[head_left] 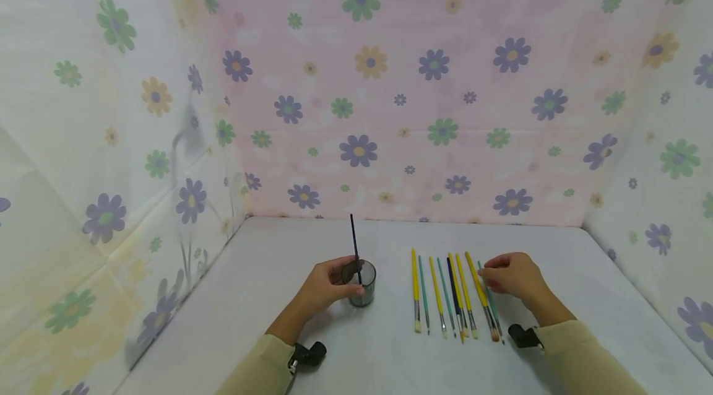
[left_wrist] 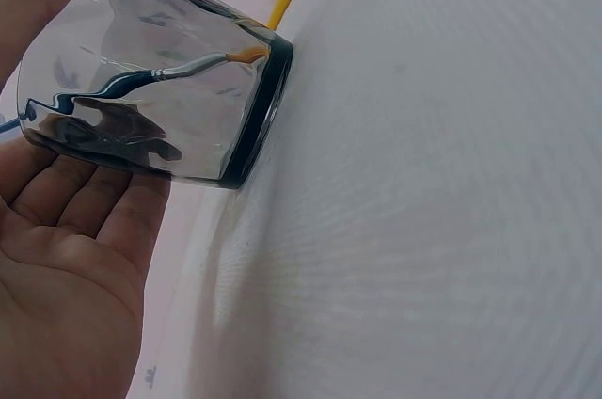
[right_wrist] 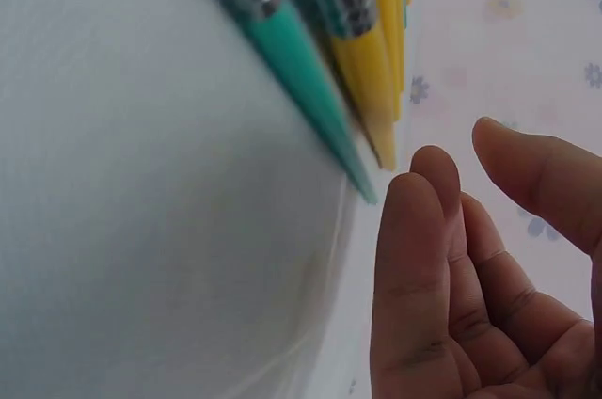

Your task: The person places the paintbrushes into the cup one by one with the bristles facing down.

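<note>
My left hand (head_left: 320, 288) holds a clear drinking glass (head_left: 364, 297), thumb on the near side and fingers round the far side. Inside the glass leans a dark-handled paintbrush (head_left: 354, 240), its orange-brown bristles (left_wrist: 246, 55) down near the base in the left wrist view. My right hand (head_left: 517, 277) is over the right end of a row of paintbrushes, close to a teal paintbrush (head_left: 496, 310). In the right wrist view, thumb and fingers (right_wrist: 414, 258) stand apart with nothing between them. A thick yellow paintbrush (head_left: 477, 286) lies just left of the teal one.
Several more yellow, teal and dark paintbrushes lie side by side on the white table (head_left: 384, 358), bristles toward me, such as the yellow paintbrush (head_left: 414, 283) at the left end. Flower-patterned cloth (head_left: 401, 153) hangs behind the table and along both sides.
</note>
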Action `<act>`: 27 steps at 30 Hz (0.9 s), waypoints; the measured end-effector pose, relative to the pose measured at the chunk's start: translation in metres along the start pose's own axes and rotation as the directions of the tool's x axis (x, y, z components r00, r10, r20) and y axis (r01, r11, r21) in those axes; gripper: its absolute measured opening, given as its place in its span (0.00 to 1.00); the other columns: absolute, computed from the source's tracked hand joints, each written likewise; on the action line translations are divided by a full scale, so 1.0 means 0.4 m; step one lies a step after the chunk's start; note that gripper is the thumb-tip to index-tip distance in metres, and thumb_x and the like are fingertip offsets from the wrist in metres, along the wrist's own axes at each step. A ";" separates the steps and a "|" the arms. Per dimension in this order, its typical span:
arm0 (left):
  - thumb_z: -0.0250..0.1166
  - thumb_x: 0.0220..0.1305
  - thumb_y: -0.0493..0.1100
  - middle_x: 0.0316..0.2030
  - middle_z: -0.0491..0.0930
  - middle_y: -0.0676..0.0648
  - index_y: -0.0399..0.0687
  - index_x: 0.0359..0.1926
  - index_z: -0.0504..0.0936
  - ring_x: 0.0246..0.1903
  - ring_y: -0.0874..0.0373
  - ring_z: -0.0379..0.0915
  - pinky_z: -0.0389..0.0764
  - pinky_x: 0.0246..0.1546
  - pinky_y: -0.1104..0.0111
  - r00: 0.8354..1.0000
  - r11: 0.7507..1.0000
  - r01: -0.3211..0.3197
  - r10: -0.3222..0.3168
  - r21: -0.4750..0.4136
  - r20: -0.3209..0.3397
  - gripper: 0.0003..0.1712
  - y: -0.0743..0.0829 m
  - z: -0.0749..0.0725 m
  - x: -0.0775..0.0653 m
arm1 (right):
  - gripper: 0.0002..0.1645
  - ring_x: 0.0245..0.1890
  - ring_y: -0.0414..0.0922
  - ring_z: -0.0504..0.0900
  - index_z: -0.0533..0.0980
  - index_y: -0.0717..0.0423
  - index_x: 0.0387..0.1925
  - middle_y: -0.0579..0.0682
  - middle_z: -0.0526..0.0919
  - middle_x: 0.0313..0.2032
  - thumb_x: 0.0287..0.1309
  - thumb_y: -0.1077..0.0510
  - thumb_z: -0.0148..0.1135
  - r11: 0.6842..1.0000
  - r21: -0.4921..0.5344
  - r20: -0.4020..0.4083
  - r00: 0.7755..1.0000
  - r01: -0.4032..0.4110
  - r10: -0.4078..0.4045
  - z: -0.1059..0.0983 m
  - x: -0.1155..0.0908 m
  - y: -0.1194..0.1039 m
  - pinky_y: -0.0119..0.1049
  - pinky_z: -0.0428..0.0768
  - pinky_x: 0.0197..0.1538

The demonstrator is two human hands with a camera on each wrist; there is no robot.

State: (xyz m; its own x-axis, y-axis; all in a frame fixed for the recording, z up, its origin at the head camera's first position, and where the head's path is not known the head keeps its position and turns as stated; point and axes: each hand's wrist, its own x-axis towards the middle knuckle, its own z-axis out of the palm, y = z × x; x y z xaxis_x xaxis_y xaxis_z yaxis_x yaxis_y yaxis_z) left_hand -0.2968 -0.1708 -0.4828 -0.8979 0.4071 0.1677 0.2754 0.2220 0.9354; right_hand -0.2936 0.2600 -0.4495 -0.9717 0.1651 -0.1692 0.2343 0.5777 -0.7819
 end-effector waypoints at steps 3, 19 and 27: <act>0.79 0.58 0.51 0.68 0.77 0.41 0.42 0.73 0.72 0.65 0.50 0.77 0.79 0.63 0.68 1.000 1.000 -0.006 0.006 -0.004 0.002 0.45 -0.001 -0.001 0.001 | 0.29 0.34 0.46 0.84 0.79 0.67 0.53 0.61 0.85 0.42 0.60 0.50 0.75 0.998 -0.041 0.008 0.999 -0.043 0.043 -0.010 0.010 0.014 0.34 0.87 0.36; 0.80 0.57 0.50 0.68 0.77 0.40 0.44 0.71 0.74 0.65 0.48 0.77 0.79 0.65 0.64 1.000 1.000 0.009 -0.009 -0.018 0.002 0.44 0.002 -0.001 0.001 | 0.27 0.30 0.45 0.85 0.80 0.70 0.47 0.57 0.86 0.34 0.58 0.51 0.77 0.994 -0.082 0.076 0.994 -0.074 0.080 -0.027 0.046 0.042 0.35 0.87 0.34; 0.80 0.56 0.49 0.68 0.76 0.41 0.47 0.72 0.74 0.65 0.49 0.77 0.77 0.66 0.61 1.000 0.999 0.023 -0.023 -0.022 0.002 0.44 0.007 0.001 0.000 | 0.25 0.28 0.46 0.85 0.80 0.67 0.41 0.56 0.86 0.31 0.53 0.51 0.80 0.987 -0.143 0.087 0.992 -0.073 0.087 -0.017 0.049 0.027 0.35 0.86 0.32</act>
State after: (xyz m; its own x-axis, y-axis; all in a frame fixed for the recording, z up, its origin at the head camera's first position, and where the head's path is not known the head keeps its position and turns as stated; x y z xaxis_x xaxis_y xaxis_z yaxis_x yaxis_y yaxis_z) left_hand -0.2959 -0.1700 -0.4803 -0.9032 0.4037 0.1454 0.2468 0.2115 0.9457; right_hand -0.3098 0.2748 -0.4573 -0.9467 0.1440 -0.2880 0.3071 0.6727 -0.6732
